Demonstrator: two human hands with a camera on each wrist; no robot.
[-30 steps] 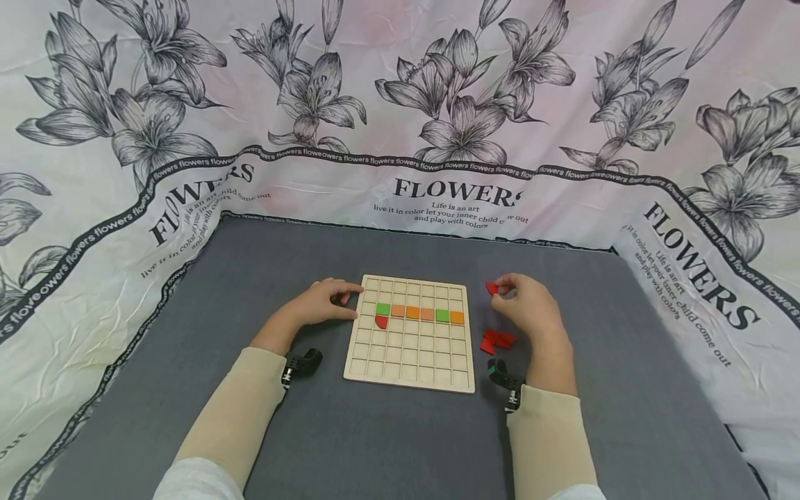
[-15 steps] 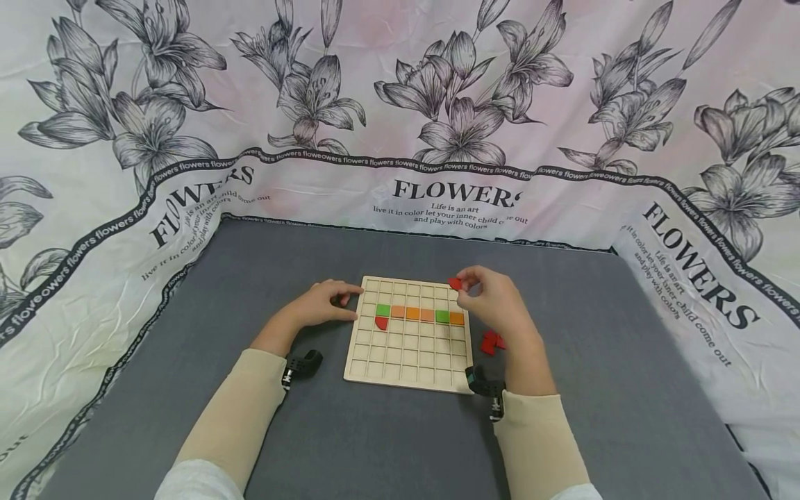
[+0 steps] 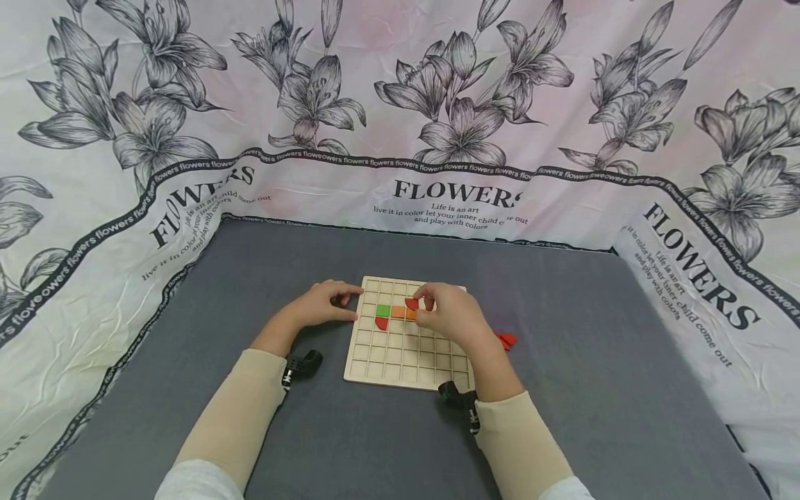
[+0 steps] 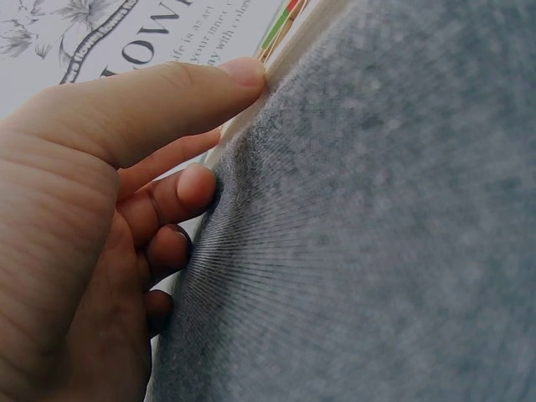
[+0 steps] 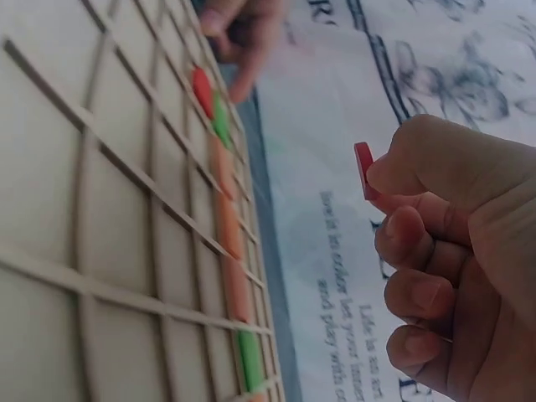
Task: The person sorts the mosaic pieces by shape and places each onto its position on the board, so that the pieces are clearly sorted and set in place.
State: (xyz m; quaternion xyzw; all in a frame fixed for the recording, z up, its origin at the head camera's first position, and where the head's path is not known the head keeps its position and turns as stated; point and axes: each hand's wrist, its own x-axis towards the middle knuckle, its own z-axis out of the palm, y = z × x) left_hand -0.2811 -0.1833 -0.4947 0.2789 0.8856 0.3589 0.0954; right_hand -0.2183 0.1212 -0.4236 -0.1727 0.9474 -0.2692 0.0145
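Observation:
A pale wooden grid board lies on the grey table. My left hand touches its left edge with thumb and forefinger spread apart; the thumb rests along the rim in the left wrist view. Over the board, my right hand pinches a red quarter-circle tile between thumb and fingertips; in the right wrist view that tile stands clear of the grid. A green square tile and orange tiles form a row, partly hidden by my right hand. Below the green square sits another red quarter-circle tile.
Several loose red tiles lie on the table right of the board, partly behind my right wrist. Each wrist wears a black camera mount. A flower-printed cloth encloses the table at the back and sides.
My right hand has moved left from beside the board to above it, carrying the red quarter-circle tile. The left hand and the board have stayed in place.

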